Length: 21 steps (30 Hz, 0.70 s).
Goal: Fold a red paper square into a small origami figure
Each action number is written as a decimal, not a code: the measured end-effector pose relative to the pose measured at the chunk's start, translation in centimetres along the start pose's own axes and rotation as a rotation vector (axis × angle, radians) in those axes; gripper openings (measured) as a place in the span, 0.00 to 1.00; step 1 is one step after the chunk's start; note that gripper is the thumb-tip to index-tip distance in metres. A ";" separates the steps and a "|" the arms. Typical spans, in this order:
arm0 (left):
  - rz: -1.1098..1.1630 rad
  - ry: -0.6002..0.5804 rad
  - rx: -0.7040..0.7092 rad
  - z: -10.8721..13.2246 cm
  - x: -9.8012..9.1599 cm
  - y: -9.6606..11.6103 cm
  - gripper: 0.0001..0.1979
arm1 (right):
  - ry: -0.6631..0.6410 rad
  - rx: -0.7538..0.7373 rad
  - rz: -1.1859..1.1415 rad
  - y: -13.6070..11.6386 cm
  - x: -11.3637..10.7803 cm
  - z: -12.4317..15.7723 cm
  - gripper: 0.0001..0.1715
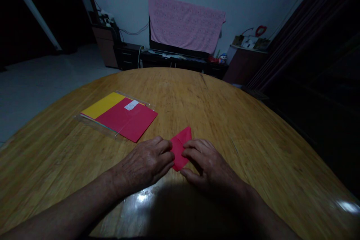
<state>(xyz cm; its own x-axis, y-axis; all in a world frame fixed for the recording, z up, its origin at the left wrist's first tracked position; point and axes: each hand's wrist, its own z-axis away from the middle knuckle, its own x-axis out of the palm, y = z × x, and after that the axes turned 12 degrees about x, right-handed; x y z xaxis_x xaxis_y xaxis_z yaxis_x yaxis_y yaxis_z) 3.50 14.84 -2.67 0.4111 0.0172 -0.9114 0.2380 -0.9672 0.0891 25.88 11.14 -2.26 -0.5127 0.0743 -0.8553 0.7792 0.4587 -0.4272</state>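
Two hands, left hand (144, 163) and right hand (209, 167), both in narrow grip on a folded red paper (180, 150), fingertips pressing it from either side, approx mid-front of the wooden surface (225, 120), near the front edge. Clear plastic pack (118, 116) w/ yellow + red sheets lies just beyond left hand, twd left edge.

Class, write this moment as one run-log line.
left hand: on folded red paper | right hand: on same paper | beside: yellow-and-red paper sheets in clear sleeve, on wooden table
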 end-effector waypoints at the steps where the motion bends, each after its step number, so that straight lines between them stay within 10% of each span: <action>1: 0.001 -0.006 -0.007 -0.1 0.1 0.0 0.13 | -0.002 -0.007 0.000 0.0 0.0 0.0 0.15; 21: 0.032 0.076 -0.028 0.0 0.3 -0.1 0.10 | 0.063 0.001 0.034 -1.0 0.9 0.1 0.04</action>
<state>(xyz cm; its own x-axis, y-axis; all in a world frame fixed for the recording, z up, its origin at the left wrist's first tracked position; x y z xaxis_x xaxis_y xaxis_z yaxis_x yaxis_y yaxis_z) 3.62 14.95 -2.96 0.4844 0.0062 -0.8748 0.2478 -0.9600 0.1304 24.67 10.70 -2.67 -0.5078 0.1458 -0.8491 0.7970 0.4537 -0.3987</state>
